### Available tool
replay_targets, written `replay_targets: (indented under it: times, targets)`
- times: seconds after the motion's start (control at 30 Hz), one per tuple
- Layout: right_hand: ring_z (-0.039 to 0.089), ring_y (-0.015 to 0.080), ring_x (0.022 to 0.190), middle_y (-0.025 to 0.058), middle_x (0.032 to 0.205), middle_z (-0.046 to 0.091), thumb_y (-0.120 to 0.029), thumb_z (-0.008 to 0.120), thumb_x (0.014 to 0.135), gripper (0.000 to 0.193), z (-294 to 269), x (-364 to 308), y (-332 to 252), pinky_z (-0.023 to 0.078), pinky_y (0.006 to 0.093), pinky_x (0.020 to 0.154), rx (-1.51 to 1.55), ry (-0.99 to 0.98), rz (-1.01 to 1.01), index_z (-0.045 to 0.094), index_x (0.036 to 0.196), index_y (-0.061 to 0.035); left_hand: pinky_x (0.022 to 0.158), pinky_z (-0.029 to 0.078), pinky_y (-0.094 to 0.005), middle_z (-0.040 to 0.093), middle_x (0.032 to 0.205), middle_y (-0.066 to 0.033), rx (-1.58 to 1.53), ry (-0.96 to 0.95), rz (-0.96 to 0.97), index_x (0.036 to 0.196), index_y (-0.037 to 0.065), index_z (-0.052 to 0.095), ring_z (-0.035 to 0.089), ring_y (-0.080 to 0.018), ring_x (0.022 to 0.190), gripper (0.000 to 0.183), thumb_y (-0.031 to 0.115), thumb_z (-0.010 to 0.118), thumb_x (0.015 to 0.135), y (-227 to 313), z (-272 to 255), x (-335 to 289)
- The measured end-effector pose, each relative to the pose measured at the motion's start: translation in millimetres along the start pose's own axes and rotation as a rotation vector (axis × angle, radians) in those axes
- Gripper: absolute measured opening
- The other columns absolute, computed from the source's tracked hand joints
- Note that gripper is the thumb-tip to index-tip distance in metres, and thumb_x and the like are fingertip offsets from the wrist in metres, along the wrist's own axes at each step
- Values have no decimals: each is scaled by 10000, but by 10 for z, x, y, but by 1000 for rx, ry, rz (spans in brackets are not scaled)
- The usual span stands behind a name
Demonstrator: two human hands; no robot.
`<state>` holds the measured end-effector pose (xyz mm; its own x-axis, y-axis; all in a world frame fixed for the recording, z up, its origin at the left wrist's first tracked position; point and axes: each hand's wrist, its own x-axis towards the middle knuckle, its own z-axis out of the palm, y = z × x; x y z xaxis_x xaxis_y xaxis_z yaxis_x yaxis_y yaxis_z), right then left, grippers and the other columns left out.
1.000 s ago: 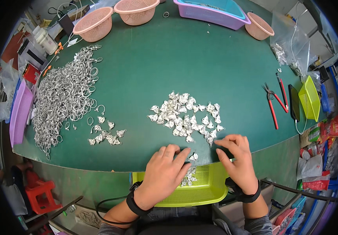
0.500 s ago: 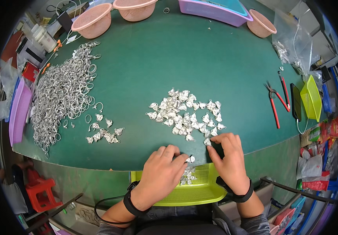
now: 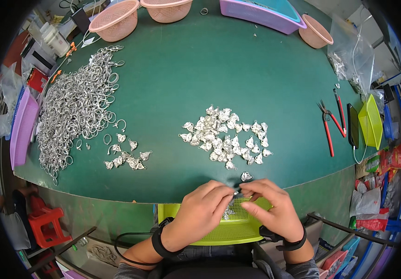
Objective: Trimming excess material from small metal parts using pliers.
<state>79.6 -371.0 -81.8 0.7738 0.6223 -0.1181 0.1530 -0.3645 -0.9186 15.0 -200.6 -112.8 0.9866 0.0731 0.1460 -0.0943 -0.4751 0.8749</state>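
Note:
My left hand (image 3: pixel 203 209) pinches a small silver charm (image 3: pixel 236 192) at its fingertips, above the table's front edge. Close against it, my right hand (image 3: pixel 275 204) has its fingers stretched toward the charm and its thumb apart; whether it touches the charm is hard to see. One loose silver charm (image 3: pixel 246 176) lies on the table just beyond the fingers. Farther off is a pile of similar silver charms (image 3: pixel 216 130). Beneath my hands sits a yellow-green basket (image 3: pixel 228 236) with several small silver pieces (image 3: pixel 229 212), partly covered by my fingers.
A heap of silver rings (image 3: pixel 77 102) covers the table's left side, with a small charm group (image 3: pixel 128 158) nearby. Red-handled pliers (image 3: pixel 328 128) and a phone (image 3: pixel 352 124) lie at right. Pink baskets (image 3: pixel 117 23) and a purple basket (image 3: pixel 261 14) stand along the back.
My right hand has let go of the charm beside the pile and come left to the left hand's fingertips. That charm stays on the table. The view has shifted slightly.

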Motion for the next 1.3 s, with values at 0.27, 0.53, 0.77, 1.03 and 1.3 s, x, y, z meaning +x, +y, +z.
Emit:
replay_targets:
  times: [0.27,0.53,0.77,1.03,1.3]
  targets:
    - [629,187,671,116,806,631,-39,646,822,136,149,5,91,501,283,615,217,59,329,630,938,30,689,502,-305,608,902,-92,-103,-29,-88,1016,25,625,608,-205,774,268,-10,674,754,-26,-58,-24]
    - [547,190,557,97,701,571,-33,642,808,60,-45,86,119,433,277,524,-326,318,89,650,862,-9,674,439,-347,509,886,-60,354,-80,154,987,77,657,520,-231,787,241,132,684,754,-64,50,-22]
    - [513,244,760,84,798,542,-46,695,747,193,-19,130,243,425,338,663,-469,314,-60,674,938,-46,694,434,-349,507,889,-64,355,-115,91,1010,71,644,525,-231,802,282,165,697,749,-55,6,-24]
    - [496,244,745,64,793,525,-30,681,751,203,65,73,161,426,343,667,-536,144,-127,687,951,-62,691,437,-350,514,907,-68,343,-72,70,1031,59,631,528,-239,800,351,201,728,726,-84,-70,-30]
    - [479,265,770,94,845,507,-43,653,783,287,124,199,92,426,353,671,-592,105,-179,647,1070,-55,682,439,-341,501,874,-57,363,-95,141,1005,62,635,526,-218,772,314,187,721,730,-148,-82,-30]
